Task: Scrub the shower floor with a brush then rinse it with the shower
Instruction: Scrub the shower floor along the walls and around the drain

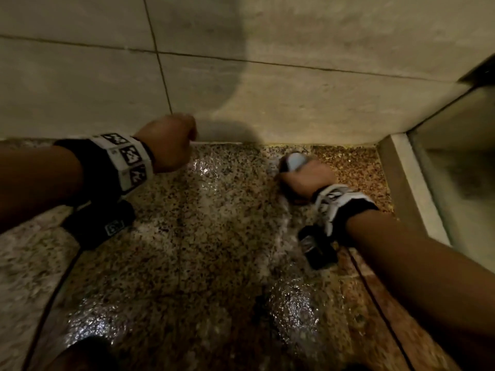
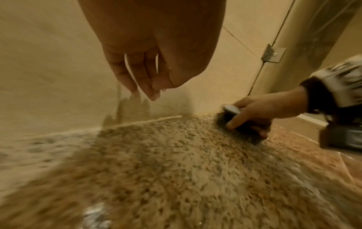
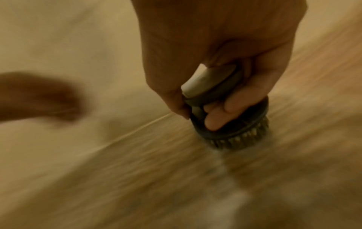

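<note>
The brush [image 3: 229, 111] is a round, dark scrubber with a pale-topped knob handle, standing bristles-down on the speckled shower floor [image 1: 214, 236] at the far right corner, close to the tiled wall [image 1: 308, 89] and near the raised curb [image 1: 412, 188] under the glass panel [image 1: 455, 145]. The right hand [image 1: 308, 180] has the grip on it: fingers and thumb are curled tight round the knob, fingertips tucked under it against the brush body. The right wrist view is streaked with blur, which suggests a fast stroke along the wall joint.

The floor around the brush is wet and shiny, with a whitish foamy band running toward the near edge; the patch to the right of the brush looks drier and more orange.

The left hand [image 2: 149, 62] hangs above the floor to the left, near the wall base, holding nothing; its fingers point loosely downward and are relaxed, not clenched on anything.

Risks from here, as I judge them: the wet handle could twist out of the fingers under hard pressure; a long stroke could drive knuckles into the wall or curb; the drier right strip could be missed; and with the left hand unbraced, a slip on the wet stone could tip the person forward
</note>
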Available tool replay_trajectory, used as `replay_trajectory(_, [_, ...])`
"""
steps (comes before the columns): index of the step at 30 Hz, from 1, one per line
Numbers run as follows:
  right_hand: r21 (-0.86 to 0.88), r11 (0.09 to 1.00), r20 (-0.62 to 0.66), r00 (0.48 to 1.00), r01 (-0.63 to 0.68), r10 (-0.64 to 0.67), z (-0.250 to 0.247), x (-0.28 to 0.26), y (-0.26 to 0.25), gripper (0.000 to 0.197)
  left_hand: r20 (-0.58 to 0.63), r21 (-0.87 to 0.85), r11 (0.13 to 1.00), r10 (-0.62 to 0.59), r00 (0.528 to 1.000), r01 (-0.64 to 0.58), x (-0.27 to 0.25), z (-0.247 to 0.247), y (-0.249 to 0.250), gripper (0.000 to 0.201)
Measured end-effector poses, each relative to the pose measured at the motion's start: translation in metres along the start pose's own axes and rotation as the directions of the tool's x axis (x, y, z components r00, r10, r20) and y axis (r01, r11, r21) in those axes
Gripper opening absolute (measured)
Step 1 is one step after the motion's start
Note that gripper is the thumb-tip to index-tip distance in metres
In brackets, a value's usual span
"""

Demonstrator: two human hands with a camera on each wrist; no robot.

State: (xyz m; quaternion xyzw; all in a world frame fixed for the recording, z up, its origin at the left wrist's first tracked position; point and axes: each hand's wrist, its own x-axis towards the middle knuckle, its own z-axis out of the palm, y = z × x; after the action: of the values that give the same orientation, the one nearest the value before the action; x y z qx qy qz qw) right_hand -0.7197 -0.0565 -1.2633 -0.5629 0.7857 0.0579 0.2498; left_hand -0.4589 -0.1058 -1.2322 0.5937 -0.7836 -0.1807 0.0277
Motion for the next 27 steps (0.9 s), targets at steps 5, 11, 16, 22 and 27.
replay_trajectory(5, [0.033, 0.991, 0.038, 0.991, 0.128, -0.129, 0.025, -0.025, -0.050, 0.055, -0.082, -0.100, 0.992, 0.071, 0.994, -0.079, 0.007, -0.005, 0.021, 0.024])
replay_trajectory(11, [0.033, 0.933, 0.246, 0.902, 0.357, -0.354, 0.055, -0.054, -0.100, 0.049, 0.037, -0.023, 0.974, 0.225, 0.974, -0.224, 0.004, 0.010, 0.046, 0.018])
replay_trajectory(16, [-0.085, 0.994, -0.014, 0.997, -0.070, 0.070, -0.004, -0.013, -0.014, 0.062, 0.017, 0.014, 0.992, 0.127, 0.992, -0.127, -0.005, -0.004, 0.013, 0.021])
replay_trajectory(22, [0.007, 0.930, 0.326, 0.878, 0.368, -0.350, 0.064, -0.074, -0.081, 0.077, 0.058, 0.032, 0.985, 0.165, 0.985, -0.167, 0.000, 0.001, 0.025, 0.025])
replay_trajectory(27, [0.083, 0.986, 0.185, 0.970, 0.143, -0.157, 0.039, -0.031, -0.034, 0.064, 0.081, 0.066, 0.991, 0.107, 0.991, -0.113, -0.003, 0.002, 0.010, 0.025])
